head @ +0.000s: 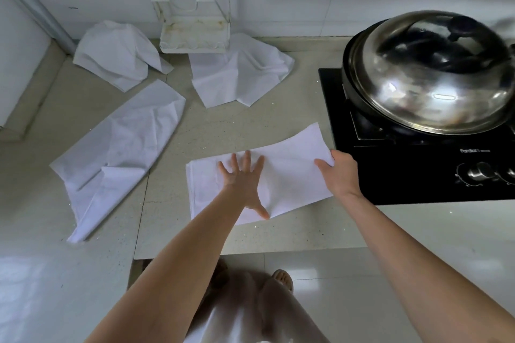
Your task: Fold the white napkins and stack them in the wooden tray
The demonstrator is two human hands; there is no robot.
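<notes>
pressing folded napkin (281, 172) flat: left hand (245, 184) spread; right hand (338, 172) pinching its edge.

Soft daylight, faint shadows; glare on pot lid (434, 69); wide-angle bending at edges; slight blur.

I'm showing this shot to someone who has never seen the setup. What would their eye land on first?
Probably the two bare arms reaching in from below: the left hand presses flat on a half-folded white napkin at the counter's middle, while the right hand pinches its right edge. Next, the big shiny domed lid on the wok on the black stove at right. Three more crumpled napkins lie scattered to the left and back.
</notes>
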